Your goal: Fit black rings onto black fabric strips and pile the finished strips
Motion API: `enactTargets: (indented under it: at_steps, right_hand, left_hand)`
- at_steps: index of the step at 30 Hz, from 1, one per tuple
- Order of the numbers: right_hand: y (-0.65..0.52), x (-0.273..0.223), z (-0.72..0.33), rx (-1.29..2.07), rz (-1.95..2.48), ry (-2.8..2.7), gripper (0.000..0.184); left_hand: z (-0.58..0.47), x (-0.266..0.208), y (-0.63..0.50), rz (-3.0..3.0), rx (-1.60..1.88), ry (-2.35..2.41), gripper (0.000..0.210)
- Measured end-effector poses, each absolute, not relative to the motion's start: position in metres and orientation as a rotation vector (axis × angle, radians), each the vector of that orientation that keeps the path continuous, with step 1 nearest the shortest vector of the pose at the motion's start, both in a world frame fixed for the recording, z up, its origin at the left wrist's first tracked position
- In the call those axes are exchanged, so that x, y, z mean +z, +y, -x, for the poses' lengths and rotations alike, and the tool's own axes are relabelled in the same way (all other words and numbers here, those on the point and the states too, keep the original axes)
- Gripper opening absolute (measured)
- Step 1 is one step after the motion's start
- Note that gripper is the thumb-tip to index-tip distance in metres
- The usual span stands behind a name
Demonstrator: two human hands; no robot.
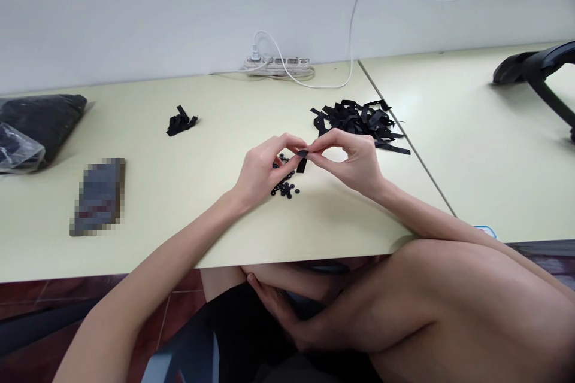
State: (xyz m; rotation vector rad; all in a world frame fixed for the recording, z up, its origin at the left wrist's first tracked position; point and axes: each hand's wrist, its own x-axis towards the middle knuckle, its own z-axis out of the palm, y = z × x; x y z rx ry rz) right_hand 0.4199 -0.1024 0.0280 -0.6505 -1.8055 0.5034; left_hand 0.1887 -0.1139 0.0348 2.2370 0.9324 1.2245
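A short black fabric strip (302, 165) is pinched between the fingertips of my two hands, bent over at its top with one end hanging down. My left hand (257, 172) closes its thumb and index finger on the strip's left side. From the right, my right hand (353, 158) pinches the same strip, its fingertips meeting those of the left. Whether a small part sits within the fold is hidden by the fingers. Small round black pieces (286, 190), some with a centre hole, lie on the table just below, partly covered by my left hand.
A loose heap of black strips (354, 119) lies behind my right hand; a smaller bunch (181, 122) is at left. A power strip (278, 66) with a white cable stands by the wall. A dark bag (40, 125) and a blurred flat object (99, 197) lie left.
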Motion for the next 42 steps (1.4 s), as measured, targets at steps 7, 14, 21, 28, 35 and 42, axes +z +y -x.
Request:
enactTargets:
  at_steps: [7, 14, 21, 28, 35, 42]
  right_hand:
    - [-0.102, 0.028, -0.423, 0.372, 0.608, -1.788, 0.007]
    - [-0.098, 0.027, -0.426, 0.274, 0.597, -1.838, 0.005]
    - [-0.093, 0.028, -0.426, 0.225, 0.565, -1.931, 0.009]
    - [-0.093, 0.029, -0.426, 0.295, 0.549, -1.96, 0.024]
    - [-0.091, 0.027, -0.428, 0.356, 0.488, -2.042, 0.025]
    - [-0.091, 0.027, -0.428, 0.382, 0.51, -2.031, 0.018]
  left_hand:
    - [-0.189, 0.039, -0.113, -2.425, 1.388, 0.858, 0.009]
    - [-0.187, 0.037, -0.11, -2.445, 1.31, 0.822, 0.014]
    - [-0.191, 0.043, -0.113, -2.167, 1.329, 0.856, 0.003]
    - [-0.192, 0.037, -0.104, -1.632, 1.049, 0.823, 0.025]
    - [-0.19, 0.037, -0.101, -1.537, 0.963, 0.789, 0.036]
    - [-0.189, 0.036, -0.102, -1.548, 0.931, 0.783, 0.036]
